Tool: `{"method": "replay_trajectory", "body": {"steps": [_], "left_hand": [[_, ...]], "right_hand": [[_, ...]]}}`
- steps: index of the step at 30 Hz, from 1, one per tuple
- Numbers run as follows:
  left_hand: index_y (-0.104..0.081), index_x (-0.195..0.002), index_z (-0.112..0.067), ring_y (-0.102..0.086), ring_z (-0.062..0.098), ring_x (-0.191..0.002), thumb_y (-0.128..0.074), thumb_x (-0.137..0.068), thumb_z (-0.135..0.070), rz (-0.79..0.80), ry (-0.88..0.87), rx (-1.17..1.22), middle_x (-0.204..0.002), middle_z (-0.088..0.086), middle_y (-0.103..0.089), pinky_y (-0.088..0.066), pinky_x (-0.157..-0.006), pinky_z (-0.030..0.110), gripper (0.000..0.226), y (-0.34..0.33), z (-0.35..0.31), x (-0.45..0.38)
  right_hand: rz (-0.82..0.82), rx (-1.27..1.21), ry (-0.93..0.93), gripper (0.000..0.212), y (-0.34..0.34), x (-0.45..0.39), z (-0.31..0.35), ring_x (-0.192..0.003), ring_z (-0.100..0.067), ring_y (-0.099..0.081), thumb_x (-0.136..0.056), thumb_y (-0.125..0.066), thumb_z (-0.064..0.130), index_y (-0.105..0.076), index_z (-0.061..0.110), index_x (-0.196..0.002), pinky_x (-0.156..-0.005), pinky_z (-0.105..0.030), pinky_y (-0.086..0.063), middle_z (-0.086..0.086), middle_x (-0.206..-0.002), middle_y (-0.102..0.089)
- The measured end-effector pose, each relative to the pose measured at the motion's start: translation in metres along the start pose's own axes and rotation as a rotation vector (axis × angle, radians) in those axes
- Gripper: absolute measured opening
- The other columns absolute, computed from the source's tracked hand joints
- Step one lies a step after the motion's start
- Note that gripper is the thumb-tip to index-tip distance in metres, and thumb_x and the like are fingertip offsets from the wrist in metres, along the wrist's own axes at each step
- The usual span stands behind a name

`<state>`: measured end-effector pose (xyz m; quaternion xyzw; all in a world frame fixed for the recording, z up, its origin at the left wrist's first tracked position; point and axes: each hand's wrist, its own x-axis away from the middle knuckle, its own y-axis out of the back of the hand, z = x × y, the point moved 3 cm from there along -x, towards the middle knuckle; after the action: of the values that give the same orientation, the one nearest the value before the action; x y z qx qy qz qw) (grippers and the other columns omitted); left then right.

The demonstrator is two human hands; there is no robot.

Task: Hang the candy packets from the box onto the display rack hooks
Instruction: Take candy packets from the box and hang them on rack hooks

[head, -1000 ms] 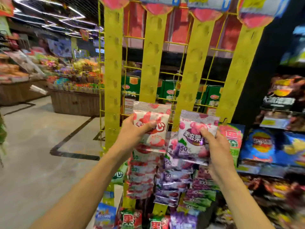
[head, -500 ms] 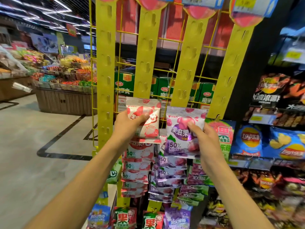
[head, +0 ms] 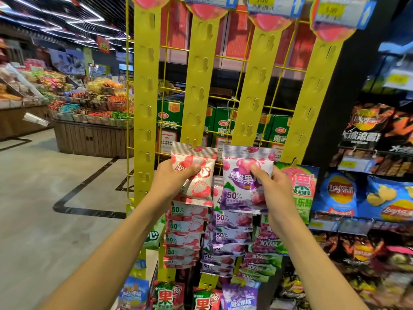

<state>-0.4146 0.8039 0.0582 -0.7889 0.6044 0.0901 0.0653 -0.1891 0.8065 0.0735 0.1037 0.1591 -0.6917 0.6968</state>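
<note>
My left hand (head: 173, 179) pinches a red-and-white candy packet (head: 197, 182) against the second yellow hanging strip (head: 199, 86), its top edge at a hook. My right hand (head: 271, 186) pinches a purple candy packet (head: 241, 191) at the foot of the third yellow strip (head: 254, 86). Below both hang several red packets (head: 185, 233) and purple packets (head: 228, 238) in overlapping columns. The box is not in view.
The yellow wire rack (head: 143, 108) carries two more strips, left and right. A large pink-and-green packet (head: 300, 186) hangs on the right strip. Chip bags (head: 339, 193) fill the shelves at right. Green cartons (head: 169, 117) stand behind the rack. Produce bins (head: 89, 121) stand across the aisle.
Both hands kept their packets and held them at the strips; the right packet's top edge now sits level with the left one. The view drew closer and tilted a little upward.
</note>
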Motion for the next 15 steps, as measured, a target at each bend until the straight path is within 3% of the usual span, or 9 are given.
{"method": "replay_trajectory", "body": {"steps": [5,10,12,15], "left_hand": [[-0.070,-0.098,-0.016,-0.078,0.021,-0.079,-0.077,-0.088,-0.034,0.010,-0.016,0.000,-0.089,0.002,-0.080,-0.061,-0.072,0.038,0.021,0.003,0.000,0.003],[-0.070,-0.098,-0.019,-0.078,0.021,-0.082,-0.077,-0.090,-0.031,0.018,-0.018,-0.016,-0.091,0.002,-0.080,-0.062,-0.076,0.041,0.016,0.007,0.003,0.002],[-0.071,-0.100,-0.018,-0.078,0.020,-0.082,-0.077,-0.090,-0.030,0.022,-0.025,-0.015,-0.091,0.001,-0.080,-0.062,-0.073,0.039,0.017,0.008,0.003,0.002],[-0.072,-0.102,-0.017,-0.078,0.018,-0.081,-0.077,-0.090,-0.032,0.035,-0.040,-0.021,-0.091,0.000,-0.080,-0.059,-0.069,0.033,0.019,0.008,0.001,0.004]], "right_hand": [[-0.087,0.035,-0.008,0.023,-0.003,-0.008,-0.001,-0.079,-0.003,-0.073,-0.095,-0.068,0.031,-0.063,0.016,-0.113,-0.059,-0.017,-0.054,0.002,-0.101,-0.075],[-0.173,0.135,-0.014,0.028,-0.004,-0.021,0.004,-0.088,-0.015,-0.070,-0.090,-0.072,0.043,-0.060,0.023,-0.104,-0.070,-0.031,-0.054,0.000,-0.101,-0.073],[-0.186,0.179,-0.018,0.033,-0.004,-0.024,0.005,-0.079,-0.013,-0.068,-0.090,-0.072,0.045,-0.061,0.019,-0.107,-0.065,-0.030,-0.052,0.001,-0.096,-0.072],[-0.193,0.258,-0.047,0.045,-0.003,-0.026,0.001,-0.065,-0.017,-0.064,-0.086,-0.073,0.051,-0.064,0.012,-0.105,-0.059,-0.034,-0.052,-0.010,-0.088,-0.074]]}}
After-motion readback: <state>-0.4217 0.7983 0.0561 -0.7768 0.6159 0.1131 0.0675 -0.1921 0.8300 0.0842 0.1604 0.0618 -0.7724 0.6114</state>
